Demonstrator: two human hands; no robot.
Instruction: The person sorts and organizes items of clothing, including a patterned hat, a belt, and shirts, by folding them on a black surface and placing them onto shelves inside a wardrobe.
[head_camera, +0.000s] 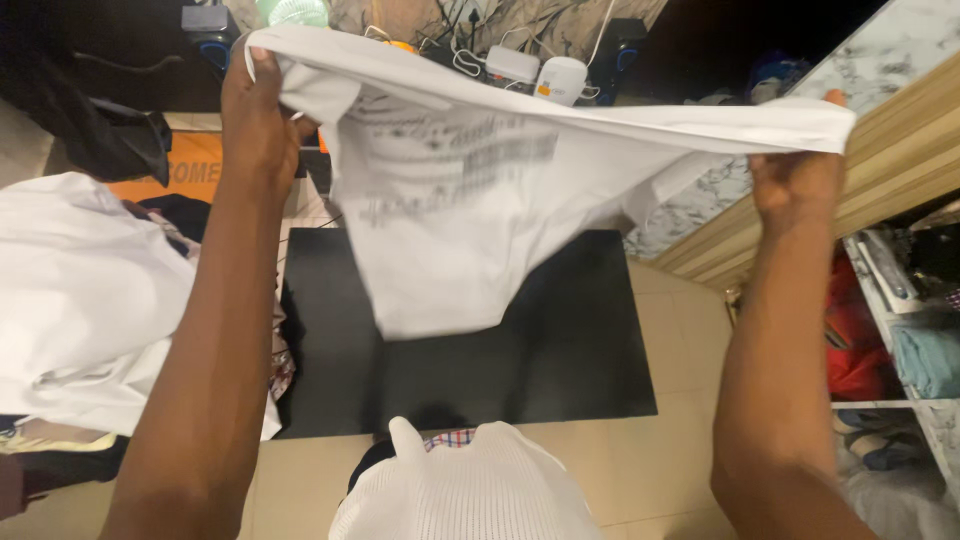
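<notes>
Above a black board (560, 350) on the tiled floor (680, 440), a white shirt (450, 230) is held up and stretched wide between two raised hands. The left hand (255, 125) is closed on one end of the hem or edge at the far left, thumb over the cloth; the right hand (795, 180) is pinched on the other end at the right, fingers folded around a bunched corner. Because both ends are gripped and pulled apart, the top edge is drawn taut and nearly level, and the body of the shirt hangs free below it, its grey print showing blurred through the cloth. The shirt is kept clear of the board, not touching it.

At the left, a heap of white clothes (80, 300) is piled beside the board. In the near middle a white mesh item (470, 490) is seen. At the far side, chargers and cables (530, 70) are lying on a patterned cloth. At the right, folded clothes (925, 355) are stacked on shelves.
</notes>
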